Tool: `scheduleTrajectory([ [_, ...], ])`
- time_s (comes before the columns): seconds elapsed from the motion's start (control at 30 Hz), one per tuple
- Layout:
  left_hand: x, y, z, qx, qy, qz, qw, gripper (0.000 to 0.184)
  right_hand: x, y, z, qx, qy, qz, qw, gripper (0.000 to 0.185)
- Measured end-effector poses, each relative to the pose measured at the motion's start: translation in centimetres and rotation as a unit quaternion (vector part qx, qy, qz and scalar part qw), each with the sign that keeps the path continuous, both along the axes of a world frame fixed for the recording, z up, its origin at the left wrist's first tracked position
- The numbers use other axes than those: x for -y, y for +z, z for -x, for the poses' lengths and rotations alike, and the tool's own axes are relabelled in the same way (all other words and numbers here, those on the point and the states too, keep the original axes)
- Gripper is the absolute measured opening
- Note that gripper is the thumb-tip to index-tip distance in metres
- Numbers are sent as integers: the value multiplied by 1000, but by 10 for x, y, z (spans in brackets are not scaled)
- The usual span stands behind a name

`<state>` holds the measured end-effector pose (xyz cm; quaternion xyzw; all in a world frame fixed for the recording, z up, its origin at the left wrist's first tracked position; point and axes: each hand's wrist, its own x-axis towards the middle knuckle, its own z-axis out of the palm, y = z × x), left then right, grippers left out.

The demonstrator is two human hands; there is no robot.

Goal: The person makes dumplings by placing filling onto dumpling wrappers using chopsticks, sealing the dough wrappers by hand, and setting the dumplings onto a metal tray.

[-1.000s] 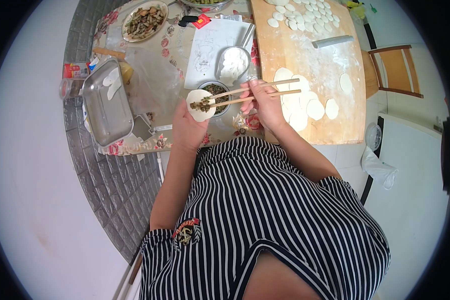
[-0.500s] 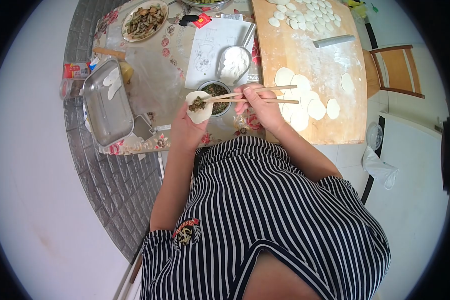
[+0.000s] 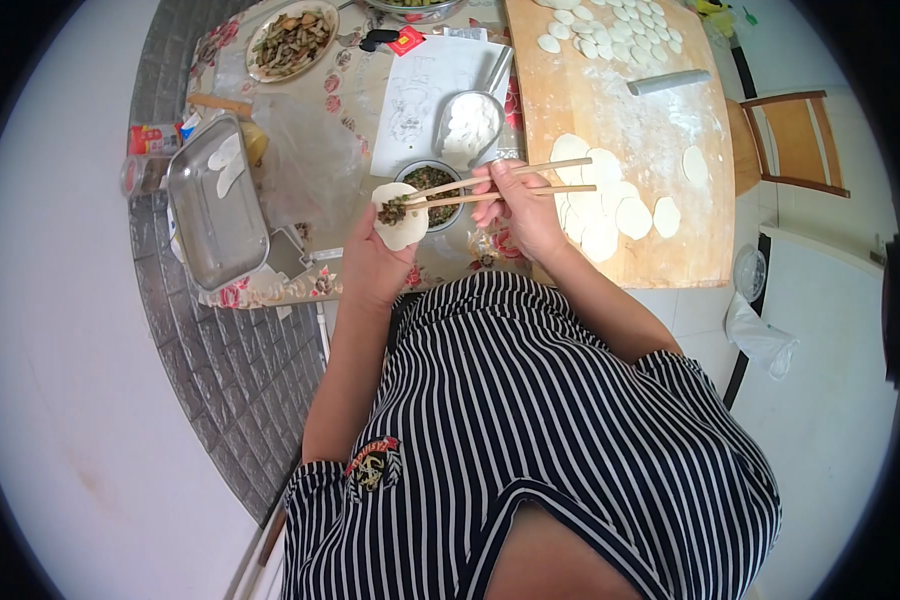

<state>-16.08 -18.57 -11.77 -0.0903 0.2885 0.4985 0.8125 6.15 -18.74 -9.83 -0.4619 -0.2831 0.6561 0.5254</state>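
On the fingers of my left hand (image 3: 372, 265) rests a round dumpling wrapper (image 3: 402, 228), with a clump of dark green filling (image 3: 392, 211) at its middle. My right hand (image 3: 523, 212) is closed round a pair of wooden chopsticks (image 3: 557, 190), whose tips touch the filling. Just behind the wrapper stands a bowl of chopped filling (image 3: 438, 182), partly covered by the chopsticks. Several flat wrappers (image 3: 599, 240) overlap on the wooden board (image 3: 670, 260) to the right of my right hand.
A flour scoop (image 3: 472, 125) lies on a paper sheet (image 3: 410, 100) beyond the bowl. Metal tray (image 3: 218, 215) with two dumplings sits left. A rolling pin (image 3: 668, 83) and small dough pieces (image 3: 620, 30) lie on the board. A plate of food (image 3: 292, 42) stands far left.
The chopsticks' rear ends have tilted and shifted slightly as my right hand moved a little. The tips stay at the filling, and my left hand holds the wrapper in nearly the same place.
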Motion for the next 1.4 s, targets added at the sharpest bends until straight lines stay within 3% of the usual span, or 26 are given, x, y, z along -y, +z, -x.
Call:
scheduleTrajectory([
  [0.17,0,-1,7,-54,26,16,998,36,1,6,-7,38,7,-6,999,36],
  [0.37,0,4,5,-57,12,10,998,36,1,12,-1,-47,-35,-1,998,36],
  [0.57,2,2,3,-25,26,-5,999,35,1,1,5,12,13,-2,1000,36],
  [0.77,5,-1,5,-51,36,9,998,36,1,3,2,-27,-5,4,1000,37],
  [0.97,9,-9,5,11,-16,-18,1000,38,-1,3,12,-17,14,35,999,38],
  [1.1,11,-7,6,-28,-5,-19,999,38,-1,-1,5,-86,-2,21,996,38],
  [1.17,11,-7,7,-42,-3,-1,999,38,-1,0,5,-12,25,48,998,39],
  [1.27,13,-14,11,-87,-10,-49,995,38,3,-7,0,-47,-12,40,998,39],
  [1.33,10,-15,19,-116,44,43,991,37,2,-10,-6,-38,-39,54,997,38],
  [1.4,12,-18,33,-121,54,31,991,36,0,-14,-14,-1,-74,82,994,37],
])
